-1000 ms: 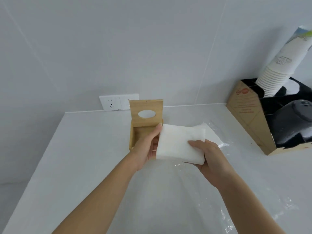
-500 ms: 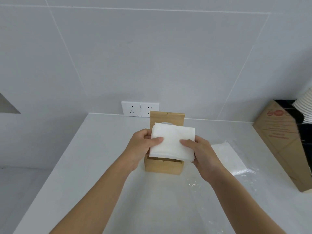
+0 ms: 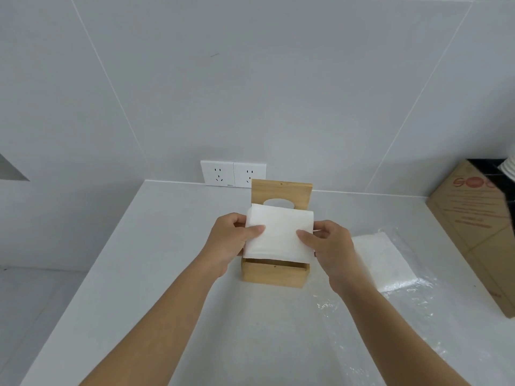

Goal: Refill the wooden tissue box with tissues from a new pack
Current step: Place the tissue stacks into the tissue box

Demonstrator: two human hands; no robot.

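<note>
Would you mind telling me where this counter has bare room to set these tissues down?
The counter is bare left of the wooden tissue box, out to its left edge and back to the wall sockets. Right of the box is crowded: the plastic pack with remaining tissues, then the cardboard holder.

The light is bright, even and diffuse, falling from above to judge by the shadows, and it gives the pale wall (image 3: 250, 79) and the desk (image 3: 133, 274) a cool grey-white cast. Shadows are soft and weak: a faint one lies on the desk beneath the forearms (image 3: 167, 316), and a narrow darker band sits under the stack of tissues (image 3: 276, 235) on the wooden box (image 3: 274, 277). The tissues are almost blown out, with little texture. Small sharp glints sparkle on the clear plastic wrap (image 3: 404, 302). The wide lens splays tile seams and desk edges outward. The centre is fairly sharp; the cardboard carton (image 3: 473, 232) at the right edge looks softer, its print smeared.
</note>
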